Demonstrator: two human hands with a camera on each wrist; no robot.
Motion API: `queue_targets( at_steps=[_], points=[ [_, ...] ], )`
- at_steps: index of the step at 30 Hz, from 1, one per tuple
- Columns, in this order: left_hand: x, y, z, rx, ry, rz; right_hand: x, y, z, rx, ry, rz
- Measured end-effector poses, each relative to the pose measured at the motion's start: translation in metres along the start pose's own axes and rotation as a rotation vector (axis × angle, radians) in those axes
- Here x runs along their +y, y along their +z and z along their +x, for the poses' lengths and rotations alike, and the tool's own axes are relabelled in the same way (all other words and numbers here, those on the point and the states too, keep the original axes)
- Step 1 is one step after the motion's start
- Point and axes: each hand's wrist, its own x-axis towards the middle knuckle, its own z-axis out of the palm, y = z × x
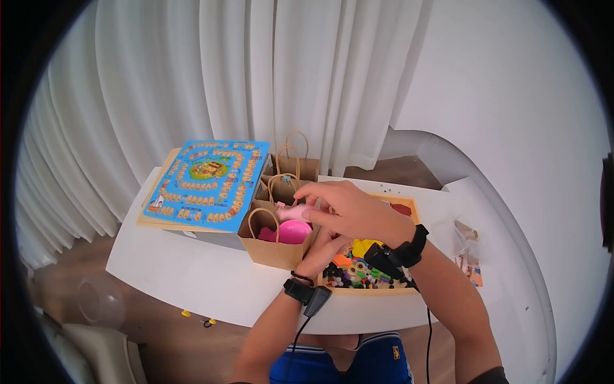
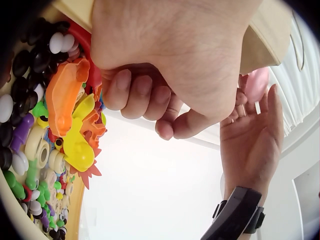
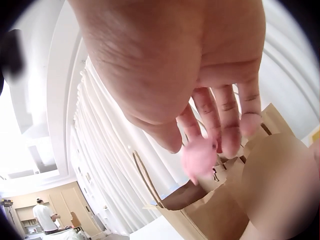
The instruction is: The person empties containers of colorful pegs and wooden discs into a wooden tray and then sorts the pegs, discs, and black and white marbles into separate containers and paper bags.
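Note:
My right hand [image 1: 358,211] is over the open tops of the brown paper bags, pinching a rounded pale-pink toy piece [image 3: 200,157] between thumb and fingertips. The toy is blurred, and its exact kind is unclear. Directly below is the front paper bag [image 1: 272,255], which holds a bright pink bowl-like piece [image 1: 294,232]. My left hand [image 2: 165,65] is beside that bag's right side, close to the wooden tray [image 1: 377,292]. Its fingers are curled in, the thumb tip near the index fingertip, and nothing shows between them. The right forearm crosses over the tray.
Small colourful plastic parts fill the tray, among them an orange mould [image 2: 65,97] and a yellow piece [image 2: 82,135]. Left of the bags lies a blue game board [image 1: 211,182]. A clear packet [image 1: 467,240] lies right. Another person [image 3: 46,217] stands far off.

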Motion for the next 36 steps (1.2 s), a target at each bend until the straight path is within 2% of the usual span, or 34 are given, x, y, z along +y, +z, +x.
queue_targets(
  at_steps=[1, 3, 4, 6, 10, 12, 19, 22, 24, 28, 30, 34, 36],
  points=[
    [-0.001, -0.002, 0.001, -0.035, -0.001, -0.002, 0.003, -0.001, 0.000, 0.001, -0.001, 0.000],
    [-0.001, -0.004, 0.002, -0.066, 0.003, -0.016, 0.020, -0.007, -0.007, 0.126, -0.004, -0.037],
    [0.000, -0.006, 0.002, -0.114, -0.003, -0.020, 0.032, -0.011, -0.014, 0.114, -0.001, -0.044],
    [0.001, -0.006, 0.003, -0.167, -0.005, -0.035, 0.063, -0.023, -0.033, 0.112, 0.168, -0.150],
    [0.005, -0.003, 0.002, -0.150, -0.003, 0.036, 0.138, -0.008, -0.081, 0.099, 0.177, -0.315],
    [0.006, -0.003, 0.001, -0.145, -0.005, 0.003, 0.152, 0.002, -0.099, -0.015, 0.100, -0.339],
    [0.001, -0.005, 0.002, -0.144, -0.011, 0.027, 0.135, -0.009, -0.130, -0.009, 0.287, -0.260],
    [0.002, -0.005, 0.002, -0.135, -0.021, 0.015, 0.123, -0.020, -0.139, -0.100, 0.360, -0.252],
    [0.006, -0.003, 0.001, -0.124, -0.012, 0.028, 0.121, -0.024, -0.148, -0.082, 0.386, -0.138],
    [0.006, -0.002, 0.001, -0.122, 0.004, 0.023, 0.118, -0.033, -0.160, -0.038, 0.468, -0.087],
    [0.004, -0.004, 0.002, -0.121, -0.007, 0.006, 0.124, -0.038, -0.165, 0.042, 0.501, -0.046],
    [0.002, -0.006, 0.003, -0.126, -0.008, 0.006, 0.133, -0.040, -0.171, 0.014, 0.498, -0.079],
    [0.003, -0.005, 0.002, -0.125, -0.007, 0.020, 0.136, -0.038, -0.172, -0.006, 0.361, -0.212]
  ],
)
